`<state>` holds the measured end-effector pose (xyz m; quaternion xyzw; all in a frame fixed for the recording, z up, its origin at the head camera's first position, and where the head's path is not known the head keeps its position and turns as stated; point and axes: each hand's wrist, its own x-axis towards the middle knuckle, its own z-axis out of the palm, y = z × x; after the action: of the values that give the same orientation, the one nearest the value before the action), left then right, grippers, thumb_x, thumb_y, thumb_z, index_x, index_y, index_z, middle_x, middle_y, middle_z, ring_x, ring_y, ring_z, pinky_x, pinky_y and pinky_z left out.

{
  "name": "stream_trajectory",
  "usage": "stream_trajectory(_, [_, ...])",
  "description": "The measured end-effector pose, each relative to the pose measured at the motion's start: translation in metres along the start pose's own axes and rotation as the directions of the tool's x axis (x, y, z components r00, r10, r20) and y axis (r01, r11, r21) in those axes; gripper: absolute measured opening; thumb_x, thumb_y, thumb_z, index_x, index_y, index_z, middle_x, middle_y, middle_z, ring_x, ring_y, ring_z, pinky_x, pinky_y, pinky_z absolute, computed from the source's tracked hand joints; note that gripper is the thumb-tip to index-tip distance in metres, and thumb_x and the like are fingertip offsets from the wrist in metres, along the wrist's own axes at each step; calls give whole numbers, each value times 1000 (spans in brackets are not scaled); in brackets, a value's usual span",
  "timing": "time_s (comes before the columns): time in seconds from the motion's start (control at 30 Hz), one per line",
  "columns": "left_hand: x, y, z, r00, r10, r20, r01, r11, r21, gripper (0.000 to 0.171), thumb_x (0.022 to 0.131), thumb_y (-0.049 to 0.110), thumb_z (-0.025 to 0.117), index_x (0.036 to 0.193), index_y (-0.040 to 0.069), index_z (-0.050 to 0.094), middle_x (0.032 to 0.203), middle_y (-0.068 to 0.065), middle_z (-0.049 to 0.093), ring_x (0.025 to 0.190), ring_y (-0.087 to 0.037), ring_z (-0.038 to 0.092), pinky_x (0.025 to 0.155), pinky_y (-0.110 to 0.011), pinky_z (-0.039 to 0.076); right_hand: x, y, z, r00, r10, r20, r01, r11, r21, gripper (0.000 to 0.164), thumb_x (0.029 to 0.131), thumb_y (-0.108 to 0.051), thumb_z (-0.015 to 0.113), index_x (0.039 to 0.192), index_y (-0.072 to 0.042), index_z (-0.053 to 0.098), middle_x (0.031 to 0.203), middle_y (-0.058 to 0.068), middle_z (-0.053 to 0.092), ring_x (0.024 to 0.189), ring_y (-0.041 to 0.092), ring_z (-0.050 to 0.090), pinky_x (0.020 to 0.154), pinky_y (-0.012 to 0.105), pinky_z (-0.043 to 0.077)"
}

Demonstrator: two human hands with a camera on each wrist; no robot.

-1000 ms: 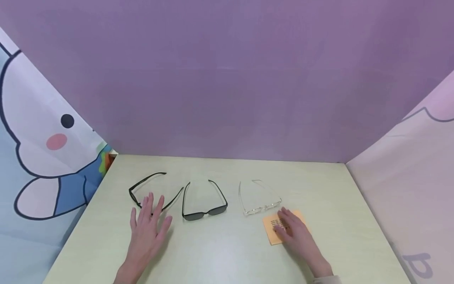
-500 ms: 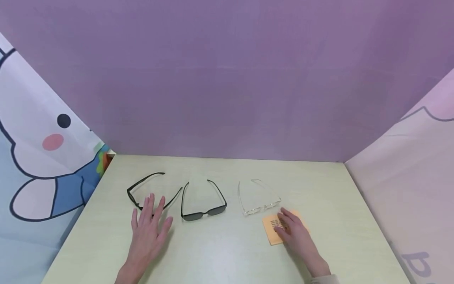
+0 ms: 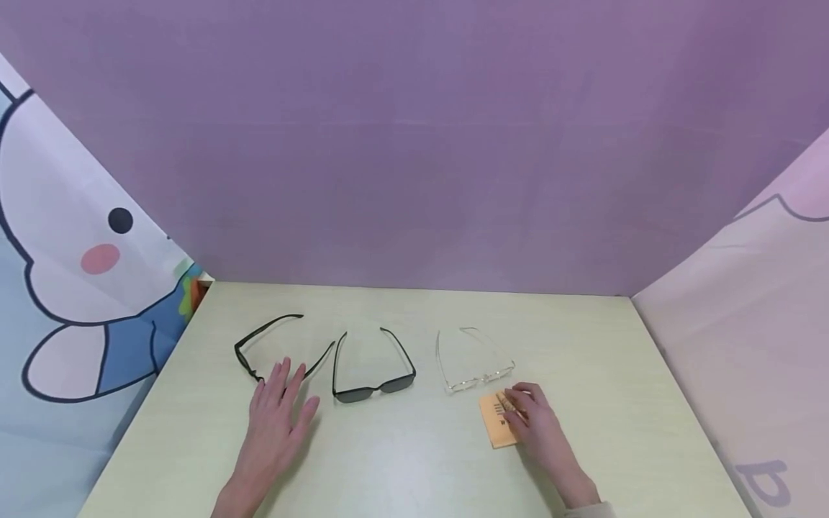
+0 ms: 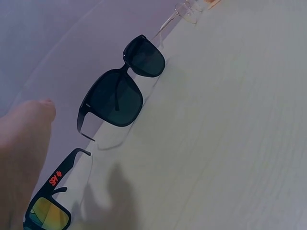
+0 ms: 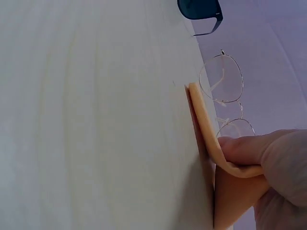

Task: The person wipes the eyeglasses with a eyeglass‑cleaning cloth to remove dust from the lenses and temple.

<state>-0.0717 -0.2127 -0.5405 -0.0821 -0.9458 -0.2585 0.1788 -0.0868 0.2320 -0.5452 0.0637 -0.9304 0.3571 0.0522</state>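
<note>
My right hand (image 3: 542, 435) pinches a folded orange cloth (image 3: 494, 423) with dark printed lines, at the right front of the table. In the right wrist view the thumb lies on the bent upper layer of the cloth (image 5: 235, 199), part of which is hidden by the hand. Just behind it stand thin wire-framed glasses (image 3: 463, 385) with clear lenses, temples unfolded. My left hand (image 3: 275, 435) is spread, fingers fairly straight, holding nothing. Its fingertips overlap black sunglasses (image 3: 241, 354) in the head view; the left wrist view shows their yellow mirrored lens (image 4: 49, 213).
Between the hands, dark-lensed black sunglasses (image 3: 355, 395) rest with temples open, close beside the left pair. A pale wooden table (image 3: 414, 467) carries everything. A purple panel (image 3: 414, 144) rises at the table's back, and printed cloths (image 3: 58, 216) hang at both sides.
My right fingers have drawn together on the cloth, whose far right part has bent up toward them. My left hand has shifted slightly right and toward me. The glasses stay put.
</note>
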Motion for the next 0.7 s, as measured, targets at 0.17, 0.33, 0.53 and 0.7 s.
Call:
stream_trajectory(0.17, [0,-1,1,1000,12,-16,-12,1000,10,59,103,32,62,153,2,46,160,-27,37,154,-38,26,129,-49,12,-1,2,-1,993,-59,-107,56,998,-29,17,85,7,78,102,3,75,120,14,61,105,29,67,84,34,63])
stream_trajectory(0.33, [0,1,1,999,27,-27,-26,999,21,58,103,31,62,150,2,49,160,-25,38,150,-42,31,128,-51,16,-2,4,-4,962,-158,-223,142,986,-86,22,80,10,82,98,0,76,107,8,67,92,24,70,77,27,63])
stream_trajectory(0.53, [1,1,1,999,29,-34,-29,999,27,55,102,30,63,146,-1,52,158,-27,40,146,-47,35,125,-53,20,-2,5,-7,943,-193,-271,171,980,-100,26,81,9,82,102,-5,75,98,2,74,87,21,74,78,18,60])
stream_trajectory(0.7, [1,0,3,1000,10,-18,-10,1000,14,54,103,31,62,145,-3,53,158,-27,39,147,-47,33,128,-49,18,-3,7,-8,939,-209,-272,196,978,-75,27,80,10,81,102,-5,75,98,1,74,87,19,73,80,7,54])
